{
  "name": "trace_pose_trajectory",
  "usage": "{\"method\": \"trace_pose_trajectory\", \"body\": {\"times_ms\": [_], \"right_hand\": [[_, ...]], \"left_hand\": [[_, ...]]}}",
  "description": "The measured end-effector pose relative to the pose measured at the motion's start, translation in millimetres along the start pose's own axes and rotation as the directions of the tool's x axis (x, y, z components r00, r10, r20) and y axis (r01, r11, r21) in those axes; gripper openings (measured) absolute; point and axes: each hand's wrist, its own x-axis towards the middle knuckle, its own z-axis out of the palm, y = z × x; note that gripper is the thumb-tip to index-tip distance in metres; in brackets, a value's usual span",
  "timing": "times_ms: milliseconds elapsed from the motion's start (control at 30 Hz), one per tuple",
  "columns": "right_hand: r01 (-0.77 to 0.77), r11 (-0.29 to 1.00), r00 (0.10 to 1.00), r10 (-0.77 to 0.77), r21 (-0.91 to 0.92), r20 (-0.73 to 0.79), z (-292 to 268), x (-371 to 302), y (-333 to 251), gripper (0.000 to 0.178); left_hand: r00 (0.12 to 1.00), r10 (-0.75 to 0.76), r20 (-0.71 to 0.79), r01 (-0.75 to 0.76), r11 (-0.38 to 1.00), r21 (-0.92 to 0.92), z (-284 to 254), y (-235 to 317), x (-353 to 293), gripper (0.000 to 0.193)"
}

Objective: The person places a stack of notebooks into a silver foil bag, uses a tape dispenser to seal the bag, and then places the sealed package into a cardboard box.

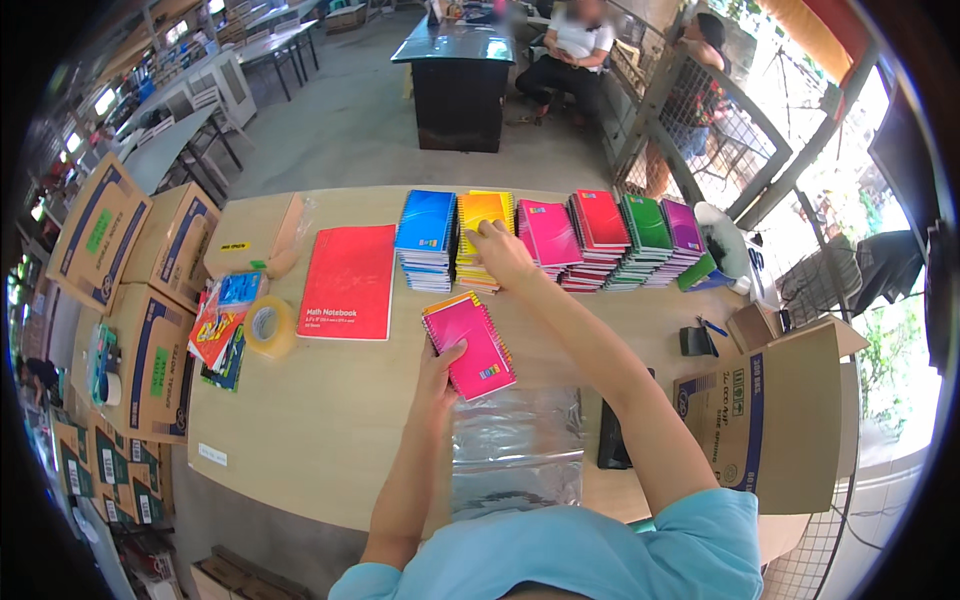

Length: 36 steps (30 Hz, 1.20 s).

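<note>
Grasping in the left hand a pink spiral notebook, tilted, with the thumb across its cover and a yellow-orange notebook showing behind its upper edge. Reaching with the right hand ahead and to the right of the left, fingers bent down onto the top of the yellow notebook stack; impossible to tell whether pinching the top notebook or merely touching it.

Just left of the right hand, beside the yellow pile: the blue notebook stack. To the right of that hand, in a row: the pink notebook stack, the red notebook stack, the green notebook stack and the purple notebook stack. Between the forearms, lying flat on the worktop: clear plastic film, with a flat black object partly covered by the right forearm.

Left of the left hand: a large red notebook; farther left, a roll of tape, coloured packets and, beyond these, stacked cardboard boxes. Well right of both hands: an open carton. Far ahead of the hands: a dark desk and a seated person.
</note>
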Motion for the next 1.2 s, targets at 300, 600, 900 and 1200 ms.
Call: {"method": "trace_pose_trajectory", "body": {"times_ms": [300,600,900,1200], "right_hand": [[0.088,0.762,0.963,0.099,0.641,-0.250,-119,-78,-26,0.035],[0.007,0.744,0.999,-0.038,0.668,0.033,-116,-169,-17,0.044],[-0.675,0.738,0.693,0.635,0.002,-0.341,-127,-141,225,0.028],[-0.566,0.776,0.759,0.622,-0.278,0.190,-135,-105,232,0.063]], "left_hand": [[0.996,-0.090,0.022,0.089,0.995,0.033,-13,-2,-9,0.053],[0.803,-0.484,0.346,0.487,0.869,0.085,23,-44,-42,0.051],[0.888,-0.394,0.235,0.380,0.919,0.105,44,-52,-25,0.058],[0.937,-0.316,0.147,0.288,0.940,0.181,61,-42,-17,0.059]]}}
